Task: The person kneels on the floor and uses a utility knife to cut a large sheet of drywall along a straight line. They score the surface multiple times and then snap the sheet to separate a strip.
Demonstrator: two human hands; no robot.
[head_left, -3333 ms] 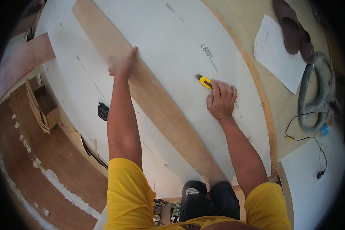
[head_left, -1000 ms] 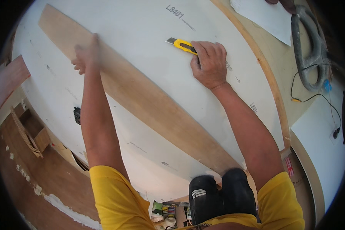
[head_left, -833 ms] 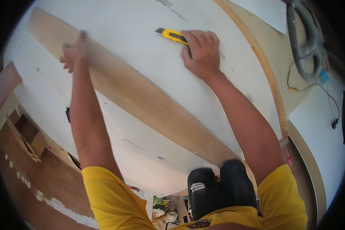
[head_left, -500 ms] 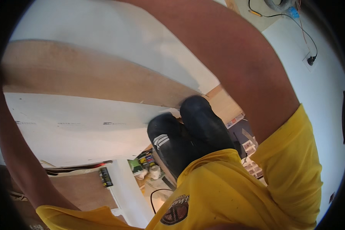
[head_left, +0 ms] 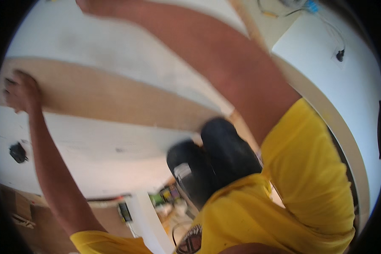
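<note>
My left hand (head_left: 22,91) lies on a long tan wooden strip (head_left: 114,95) at the left of the view, its fingers spread over the wood. The strip runs diagonally across a white panel (head_left: 84,152) toward my dark-clad knees (head_left: 216,144). A black tape measure (head_left: 18,152) rests on the panel just below my left hand. My right hand (head_left: 89,6), blurred at the top edge, is mostly cut off, so its fingers and anything they hold cannot be made out; the yellow utility knife is not visible.
A curved wooden band (head_left: 245,21) edges the panel at top right, beside a white surface (head_left: 347,106) with a black plug (head_left: 340,55) and cable. Cans and small supplies (head_left: 169,194) lie low beside my legs; a brown board (head_left: 93,216) is at lower left.
The view has swung down toward my body. My right hand, earlier holding the yellow knife, has moved up out of clear view. My left hand, hidden half a second ago, shows again on the strip.
</note>
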